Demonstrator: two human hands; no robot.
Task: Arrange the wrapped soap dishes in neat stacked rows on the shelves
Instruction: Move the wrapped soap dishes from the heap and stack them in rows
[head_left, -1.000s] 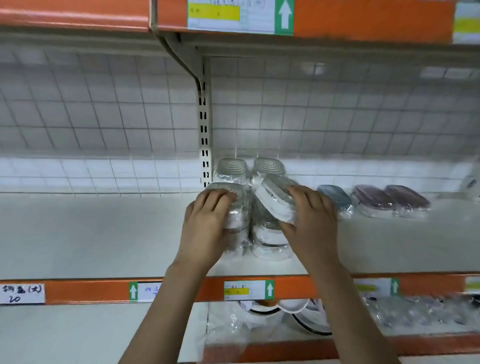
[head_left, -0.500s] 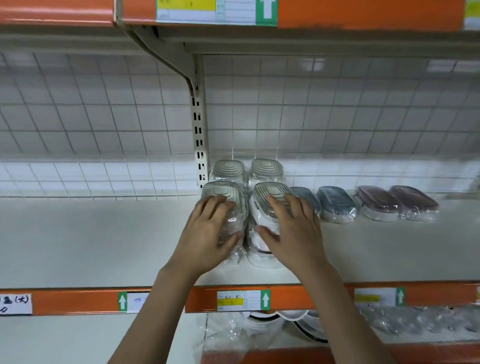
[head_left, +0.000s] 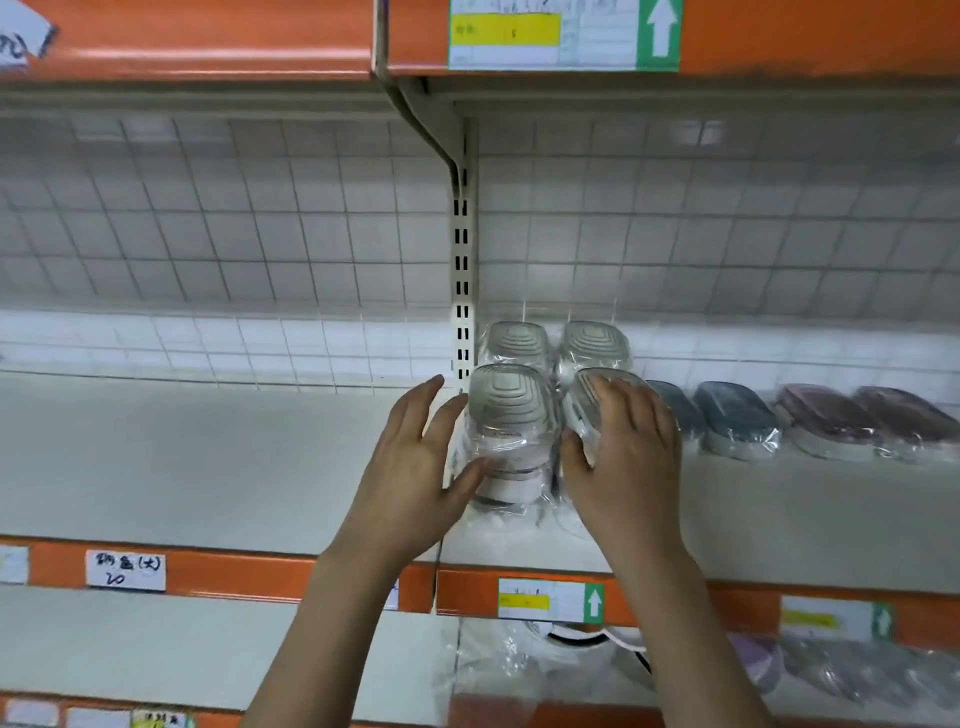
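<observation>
Grey wrapped soap dishes stand in stacks on the white shelf (head_left: 208, 467), two stacks at the back (head_left: 550, 343) and two in front. My left hand (head_left: 415, 467) has straight fingers beside the front left stack (head_left: 511, 415), its thumb touching the stack's lower wrap. My right hand (head_left: 623, 452) lies flat over the top of the front right stack (head_left: 584, 395), hiding most of it. To the right lie two blue-grey dishes (head_left: 732, 421) and two mauve dishes (head_left: 852, 421), single and unstacked.
A slotted upright post (head_left: 462, 312) rises just behind the stacks. The orange shelf edge (head_left: 260, 574) carries price labels. More wrapped goods (head_left: 571, 654) lie on the shelf below. The shelf left of the post is bare white surface.
My left hand has come off the top of the front left stack and spread open at its left side. My right hand stays on the front right stack. The view has shifted slightly.
</observation>
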